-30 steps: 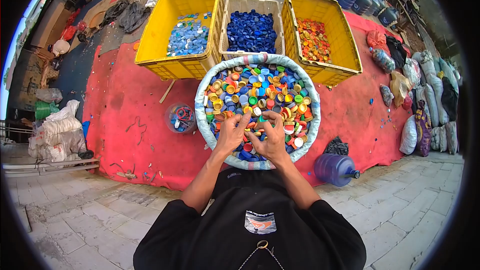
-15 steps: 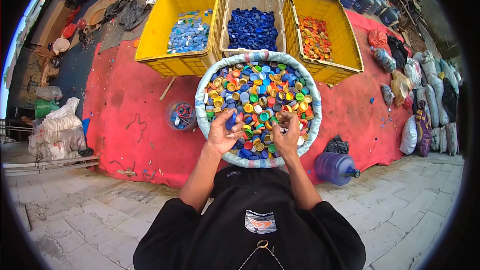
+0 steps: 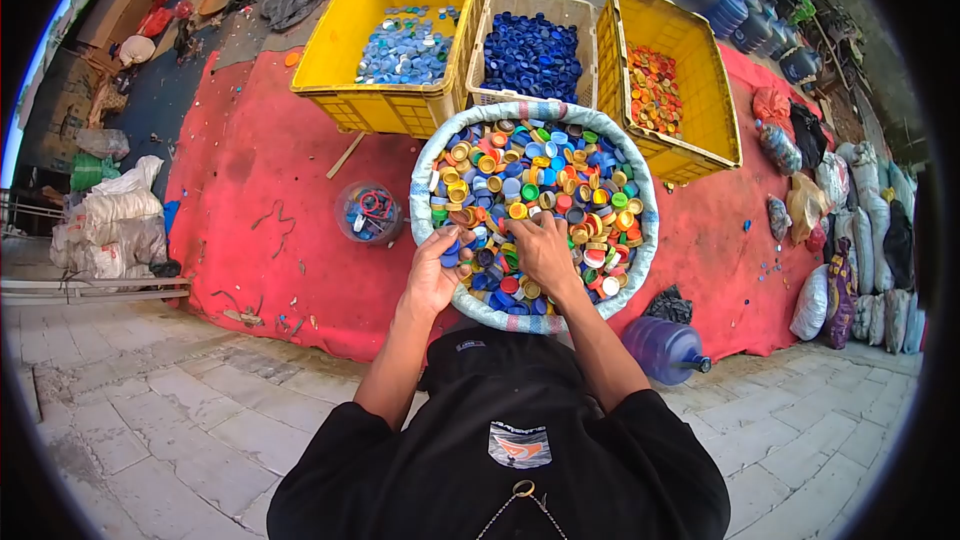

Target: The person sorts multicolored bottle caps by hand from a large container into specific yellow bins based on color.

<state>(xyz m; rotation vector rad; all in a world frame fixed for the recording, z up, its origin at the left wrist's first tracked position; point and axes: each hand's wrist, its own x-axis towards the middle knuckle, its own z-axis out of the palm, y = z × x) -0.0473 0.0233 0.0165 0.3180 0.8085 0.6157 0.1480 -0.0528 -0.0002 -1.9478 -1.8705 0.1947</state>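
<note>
A round basket with a cloth-wrapped rim [image 3: 648, 225] is heaped with mixed bottle caps [image 3: 545, 175] in yellow, orange, green, white and blue. At its near left edge, my left hand [image 3: 434, 272] is closed around blue bottle caps [image 3: 451, 255], palm partly turned up. My right hand [image 3: 545, 255] reaches down into the pile near the middle, its fingers bent and together against the caps. What its fingertips hold, if anything, is hidden by the hand and the caps around it.
Beyond the basket stand a yellow crate [image 3: 385, 105] with light blue caps, a white crate [image 3: 485, 95] with dark blue caps, and another yellow crate [image 3: 690, 155] with orange-red caps. A small clear tub [image 3: 368, 212] sits left; a large water bottle [image 3: 664, 350] lies right.
My right hand has moved left and down onto the caps, fingers reaching toward my left hand. My left hand, still with blue caps, has lowered slightly. The view has shifted, moving the basket rightward.
</note>
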